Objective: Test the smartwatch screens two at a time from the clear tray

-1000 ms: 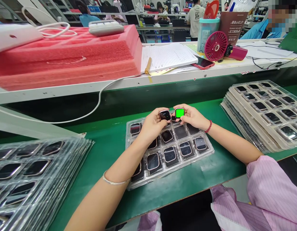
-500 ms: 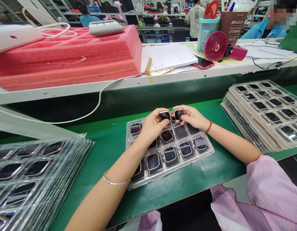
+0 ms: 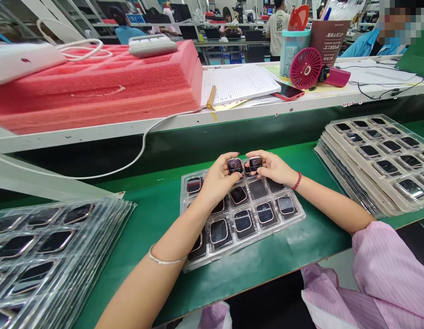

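Note:
A clear plastic tray (image 3: 244, 240) with rows of square watch-like pieces lies on the green mat, partly under my hands. My left hand (image 3: 220, 178) grips a dark square watch case (image 3: 235, 166) between thumb and fingers, above the tray's far part. Close beside it, my right hand (image 3: 271, 167) pinches a second dark watch case (image 3: 255, 163). Both pieces are raised with their glossy faces toward me. Within the tray, a black empty-looking pocket (image 3: 258, 189) shows right of a seated watch case (image 3: 238, 195). My left forearm hides part of the tray's left side.
Stacked filled trays stand at the left (image 3: 61, 256) and at the right (image 3: 373, 167). Behind the mat runs a white shelf (image 3: 177, 119) bearing red foam (image 3: 157, 82), papers (image 3: 239, 84), a phone (image 3: 289, 92) and a pink fan (image 3: 306, 68). A white cable (image 3: 143, 141) hangs down.
The watch case in my left hand has tilted slightly, and its face shows more fully. The one in my right hand has turned a little. The camera view has shifted slightly.

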`<action>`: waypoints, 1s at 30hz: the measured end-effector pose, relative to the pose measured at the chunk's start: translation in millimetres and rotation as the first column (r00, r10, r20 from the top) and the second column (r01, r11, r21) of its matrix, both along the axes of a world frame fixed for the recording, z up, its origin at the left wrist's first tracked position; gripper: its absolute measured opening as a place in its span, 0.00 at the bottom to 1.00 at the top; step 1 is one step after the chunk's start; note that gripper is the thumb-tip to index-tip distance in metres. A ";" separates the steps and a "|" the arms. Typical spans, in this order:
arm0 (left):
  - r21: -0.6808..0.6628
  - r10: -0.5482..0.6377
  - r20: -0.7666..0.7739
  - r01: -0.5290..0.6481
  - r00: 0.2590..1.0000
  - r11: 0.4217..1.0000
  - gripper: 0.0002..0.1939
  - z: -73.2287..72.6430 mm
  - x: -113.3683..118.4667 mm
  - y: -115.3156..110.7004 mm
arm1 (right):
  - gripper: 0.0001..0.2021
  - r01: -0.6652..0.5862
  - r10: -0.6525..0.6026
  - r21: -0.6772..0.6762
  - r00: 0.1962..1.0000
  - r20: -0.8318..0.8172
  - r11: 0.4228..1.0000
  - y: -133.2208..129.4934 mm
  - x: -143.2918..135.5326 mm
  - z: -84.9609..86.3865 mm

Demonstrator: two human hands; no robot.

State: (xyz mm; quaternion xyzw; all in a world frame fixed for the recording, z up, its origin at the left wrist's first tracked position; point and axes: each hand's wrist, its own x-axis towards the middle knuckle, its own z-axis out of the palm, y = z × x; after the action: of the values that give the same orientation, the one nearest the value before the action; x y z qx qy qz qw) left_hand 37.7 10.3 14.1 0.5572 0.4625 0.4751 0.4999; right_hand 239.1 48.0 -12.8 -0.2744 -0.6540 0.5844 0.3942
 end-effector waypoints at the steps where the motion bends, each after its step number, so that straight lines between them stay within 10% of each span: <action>1: -0.011 -0.003 0.028 0.003 1.000 1.000 0.34 0.2 0.0 0.1 | 0.29 0.001 -0.001 -0.010 1.000 -0.026 1.000 0.0 -0.1 -0.1; 10: -0.331 0.032 0.429 0.124 0.903 0.935 0.19 15.2 -8.9 9.5 | 0.16 -0.079 -0.021 -0.430 0.974 -0.225 0.899 4.7 5.1 12.8; 17: -0.495 0.139 0.515 0.160 0.846 0.854 0.33 23.9 -10.2 12.4 | 0.37 -0.158 -0.037 -0.596 0.952 -0.303 0.787 8.8 11.3 26.3; 23: -0.335 0.004 0.414 0.148 0.910 0.930 0.15 12.7 -9.3 10.9 | 0.14 -0.125 0.006 -0.433 0.964 -0.265 0.892 7.0 8.4 14.2; 30: -0.049 -0.073 0.035 0.074 0.997 0.996 0.28 3.4 0.9 -1.2 | 0.21 0.037 -0.038 -0.010 0.999 -0.013 0.999 -0.1 -0.6 2.9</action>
State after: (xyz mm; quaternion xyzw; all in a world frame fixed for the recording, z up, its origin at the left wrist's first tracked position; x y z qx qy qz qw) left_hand 38.5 9.1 17.4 0.5531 0.4452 0.4536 0.5386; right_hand 238.5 47.9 -9.9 -0.2847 -0.6434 0.5818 0.4080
